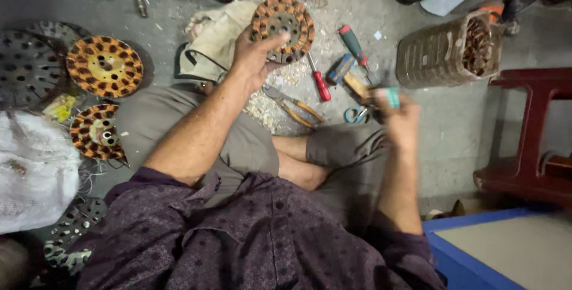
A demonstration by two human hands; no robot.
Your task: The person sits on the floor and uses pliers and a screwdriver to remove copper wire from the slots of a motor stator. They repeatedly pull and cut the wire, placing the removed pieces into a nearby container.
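the person sits cross-legged on the grey concrete floor. the left hand is stretched out in front and holds a round wound stator disc, orange and brown coils set around a grey hub with a centre hole. the disc is lifted off the floor and tilted up, its face toward the camera; the thumb lies across the lower face and the fingers are closed round the rim behind it. the right hand is nearer the body and blurred. its fingers are curled shut round a small teal object, and a wooden handle shows just beside it; whether the two are one tool i cannot tell.

judging from this, the work is on the disc's windings. to do it well, the disc wants a firmer seat: braced against the knee or the cloth behind it, so it does not turn under a tool. the thumb should stay off the coils, pressing on the hub, since the wire looks easy to nick. the tool should come in along the face, away from the holding hand.

a red screwdriver, a green-and-red screwdriver, pliers and blue scissors lie between the hands, near enough to reach. more wound discs lie to the left, and a cylindrical stator lies on its side to the right.
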